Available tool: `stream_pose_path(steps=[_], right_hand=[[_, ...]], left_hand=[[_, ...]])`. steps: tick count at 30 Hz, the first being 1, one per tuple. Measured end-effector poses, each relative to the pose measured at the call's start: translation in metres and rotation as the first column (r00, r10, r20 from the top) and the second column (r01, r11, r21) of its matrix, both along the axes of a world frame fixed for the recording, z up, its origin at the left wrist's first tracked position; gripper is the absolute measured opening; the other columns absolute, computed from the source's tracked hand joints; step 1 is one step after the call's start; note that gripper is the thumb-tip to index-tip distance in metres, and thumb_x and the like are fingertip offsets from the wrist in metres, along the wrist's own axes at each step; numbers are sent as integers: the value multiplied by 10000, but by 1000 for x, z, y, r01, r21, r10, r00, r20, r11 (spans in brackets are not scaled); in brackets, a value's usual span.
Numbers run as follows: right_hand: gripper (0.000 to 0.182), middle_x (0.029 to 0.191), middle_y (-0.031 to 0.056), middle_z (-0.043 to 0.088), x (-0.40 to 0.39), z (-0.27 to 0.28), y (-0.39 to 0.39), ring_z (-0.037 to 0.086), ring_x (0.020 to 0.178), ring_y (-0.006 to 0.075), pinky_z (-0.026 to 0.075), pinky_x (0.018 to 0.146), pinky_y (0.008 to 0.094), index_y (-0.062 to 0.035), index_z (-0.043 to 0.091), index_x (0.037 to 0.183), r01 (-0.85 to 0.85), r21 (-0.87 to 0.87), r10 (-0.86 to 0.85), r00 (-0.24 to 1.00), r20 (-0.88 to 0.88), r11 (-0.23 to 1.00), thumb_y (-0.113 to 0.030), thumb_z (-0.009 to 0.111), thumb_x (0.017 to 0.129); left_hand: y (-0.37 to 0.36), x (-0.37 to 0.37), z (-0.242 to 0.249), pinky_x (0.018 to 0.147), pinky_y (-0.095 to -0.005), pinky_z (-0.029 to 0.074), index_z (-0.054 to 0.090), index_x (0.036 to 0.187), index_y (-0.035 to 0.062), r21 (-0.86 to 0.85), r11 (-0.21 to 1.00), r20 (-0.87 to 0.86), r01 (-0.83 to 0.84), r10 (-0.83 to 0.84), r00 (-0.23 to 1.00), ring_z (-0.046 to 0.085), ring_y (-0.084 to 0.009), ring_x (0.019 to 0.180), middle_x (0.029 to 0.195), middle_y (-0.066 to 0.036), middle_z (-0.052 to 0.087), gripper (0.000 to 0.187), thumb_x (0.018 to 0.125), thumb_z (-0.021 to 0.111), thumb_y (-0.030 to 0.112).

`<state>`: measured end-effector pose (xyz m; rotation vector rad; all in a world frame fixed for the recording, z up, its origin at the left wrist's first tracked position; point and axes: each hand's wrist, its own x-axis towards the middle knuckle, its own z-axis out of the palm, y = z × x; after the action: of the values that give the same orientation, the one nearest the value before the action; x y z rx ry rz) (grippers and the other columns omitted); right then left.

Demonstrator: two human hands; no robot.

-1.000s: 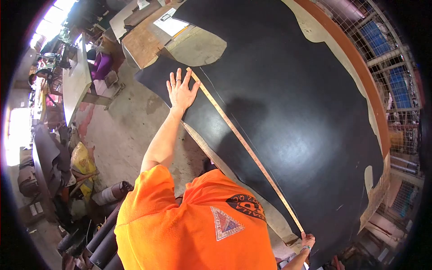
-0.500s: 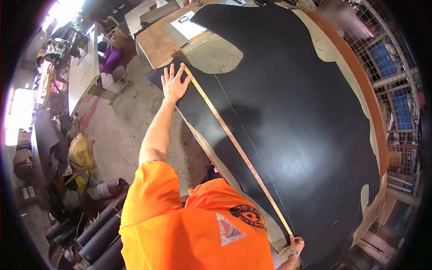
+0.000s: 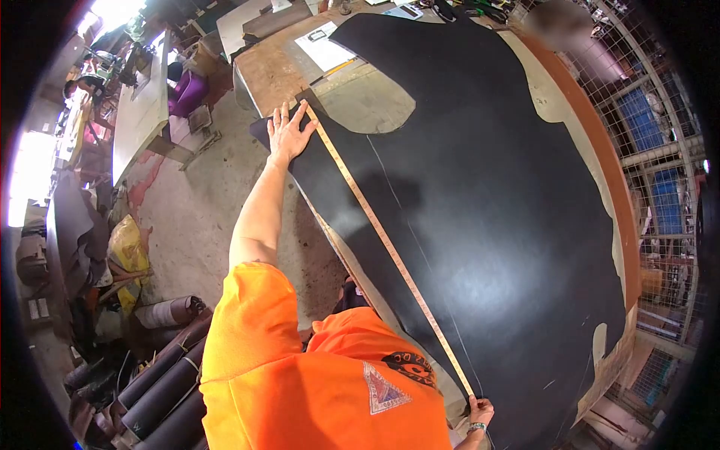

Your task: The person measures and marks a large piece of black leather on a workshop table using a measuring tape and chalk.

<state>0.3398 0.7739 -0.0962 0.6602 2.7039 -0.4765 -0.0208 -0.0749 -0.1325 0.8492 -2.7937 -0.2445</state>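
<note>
A large black leather hide (image 3: pixel 510 210) with an irregular outline lies spread over the table. A narrow yellowish measuring tape (image 3: pixel 390 251) runs straight and diagonally across it, beside a thin pale line drawn on the leather. My left hand (image 3: pixel 290 138) rests flat at the tape's far end, fingers spread, the index fingertip touching the tape by the hide's edge. Down at the near end, my right hand (image 3: pixel 481 411) pinches the tape between closed fingers against the leather. Part of the right hand's grip is hidden from above.
A white paper (image 3: pixel 322 46) and a yellow pencil (image 3: pixel 334 70) lie on the far tabletop. Tools (image 3: pixel 480 9) sit at the back edge. Wire mesh shelving (image 3: pixel 660 180) stands along the right. Dark rolls (image 3: pixel 165 397) are stacked lower left. Another person (image 3: pixel 86 86) is far left.
The view has shifted a little, so the table appears slightly lower. Both hands and the tape keep about the same places on the hide.
</note>
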Motion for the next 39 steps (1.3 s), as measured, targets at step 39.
stream_pose_path(steps=[39], right_hand=[[315, 845, 168, 721, 68, 8, 113, 709, 819, 306, 536, 742, 393, -46, 730, 917, 355, 166, -387, 890, 240, 920, -346, 774, 831]], left_hand=[[-99, -48, -32, 1157, -460, 294, 337, 1554, 105, 105, 926, 156, 362, -375, 914, 384, -419, 1382, 1535, -263, 374, 837, 951, 460, 672]])
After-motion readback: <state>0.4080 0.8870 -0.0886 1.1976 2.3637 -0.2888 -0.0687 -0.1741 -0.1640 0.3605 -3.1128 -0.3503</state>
